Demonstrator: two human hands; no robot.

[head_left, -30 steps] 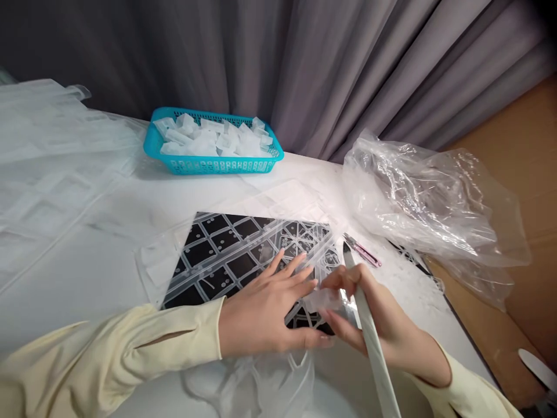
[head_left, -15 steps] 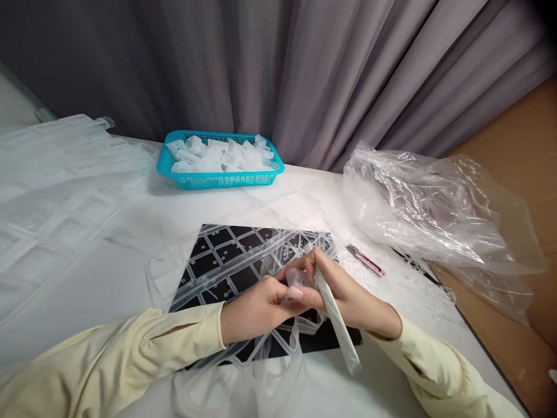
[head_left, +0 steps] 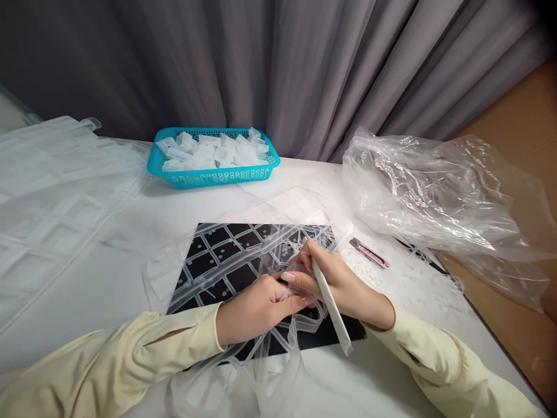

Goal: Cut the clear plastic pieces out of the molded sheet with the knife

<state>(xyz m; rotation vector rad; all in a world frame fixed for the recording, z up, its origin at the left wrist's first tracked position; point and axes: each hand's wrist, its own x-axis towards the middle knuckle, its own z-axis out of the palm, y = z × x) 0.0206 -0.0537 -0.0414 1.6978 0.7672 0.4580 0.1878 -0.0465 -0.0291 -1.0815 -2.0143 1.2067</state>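
Note:
My right hand (head_left: 335,284) is closed round a white stick-like tool (head_left: 332,307), whose lower end points toward me. My left hand (head_left: 261,305) is closed on a small translucent plastic piece, mostly hidden between the fingers of both hands. The two hands touch over a black mat (head_left: 232,277). Translucent plastic frames (head_left: 235,264) lie across the mat, and loose strips (head_left: 293,348) hang over its near edge. Small round bits are scattered on the mat.
A blue basket (head_left: 217,177) of translucent pieces stands at the back. Translucent grid sheets (head_left: 56,186) lie at left. A pink cutter (head_left: 369,253) and a crumpled clear bag (head_left: 426,191) are at right, with plastic scraps (head_left: 404,284) nearby.
My right thumb has moved up and left over the small piece, which is now more covered. The white tool has shifted slightly. The view has moved a little.

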